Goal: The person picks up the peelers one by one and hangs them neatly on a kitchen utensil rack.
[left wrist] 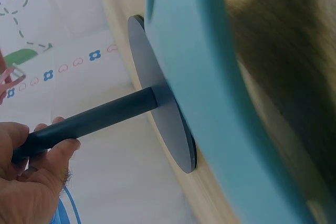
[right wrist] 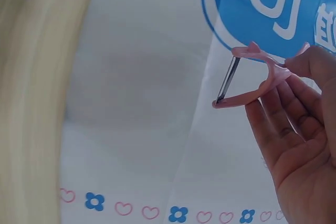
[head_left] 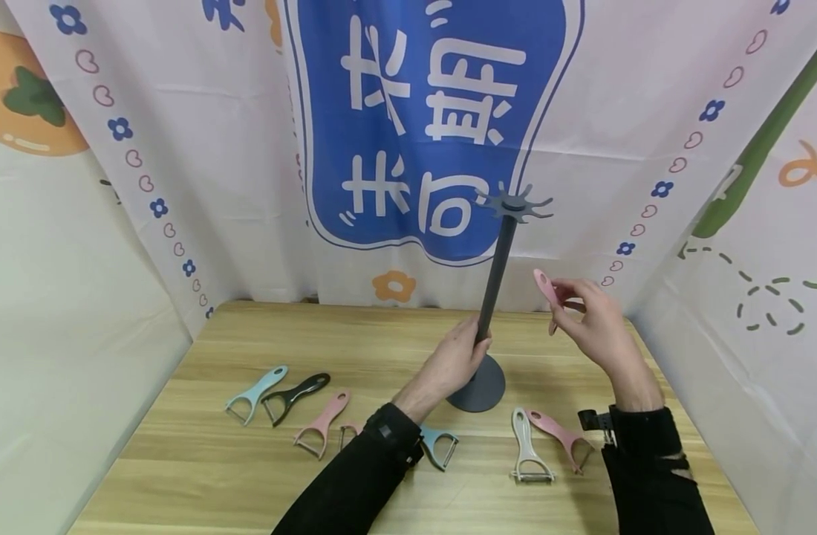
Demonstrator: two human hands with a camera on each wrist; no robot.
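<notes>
A dark grey stand has a round base (head_left: pixel 478 385), a slim pole (head_left: pixel 497 279) and a ring of hooks (head_left: pixel 514 205) on top. My left hand (head_left: pixel 451 357) grips the pole low down, its fingers and thumb curled round it in the left wrist view. To the right of the pole, my right hand (head_left: pixel 599 323) holds a pink peeler (right wrist: pixel 262 77) in the air, pinched near the neck. Its handle points up in the head view, and its blade sticks out from the fingers in the right wrist view. No peeler hangs on the hooks.
On the wooden table lie a light blue peeler (head_left: pixel 258 392), a black peeler (head_left: pixel 296 395) and a pink peeler (head_left: pixel 323 423) at left. A blue peeler (head_left: pixel 440 447) is partly behind my left sleeve. A white peeler (head_left: pixel 527 449) and another pink peeler (head_left: pixel 562 437) lie at right.
</notes>
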